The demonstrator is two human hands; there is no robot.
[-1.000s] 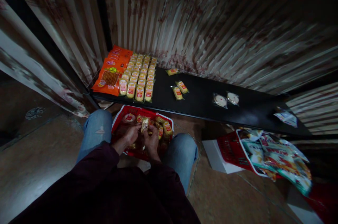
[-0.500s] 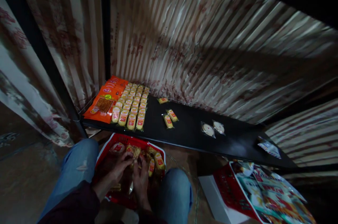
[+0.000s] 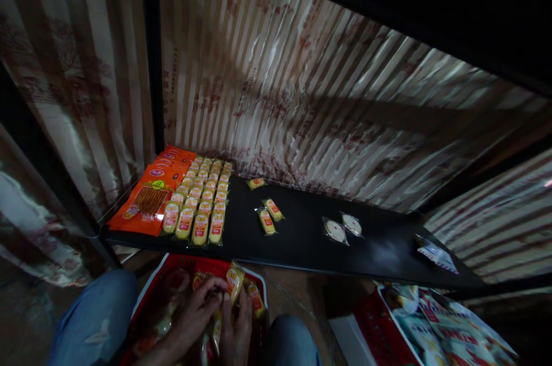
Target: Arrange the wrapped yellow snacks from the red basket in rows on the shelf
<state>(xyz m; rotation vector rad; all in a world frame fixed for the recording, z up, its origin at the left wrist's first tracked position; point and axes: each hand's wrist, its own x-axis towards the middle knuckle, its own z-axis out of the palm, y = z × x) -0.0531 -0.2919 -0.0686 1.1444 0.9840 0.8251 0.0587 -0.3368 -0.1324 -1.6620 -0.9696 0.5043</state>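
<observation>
Over the red basket [image 3: 264, 292] between my knees, my right hand [image 3: 236, 320] grips a yellow wrapped snack cake [image 3: 234, 281], its top end sticking up above the fingers. My left hand [image 3: 203, 304] is right beside it, fingers curled and closed; what they pinch is hidden. More wrapped cakes [image 3: 255, 298] lie loose in the basket around both hands, dim and partly covered. On the black shelf ahead, similar yellow wrapped cakes [image 3: 199, 229] stand in close rows.
Orange snack bags [image 3: 146, 199] lie left of the rows. Farther right on the shelf [image 3: 302, 245] are a few loose yellow packets [image 3: 267, 220], two round white packets [image 3: 335, 231] and a silvery packet [image 3: 437, 255]. A box of snack bags [image 3: 448, 320] stands lower right.
The view has tilted and shifted, so the shelf sits lower. Both hands stay over the basket; a wrapped cake now stands up clearly in my right hand.
</observation>
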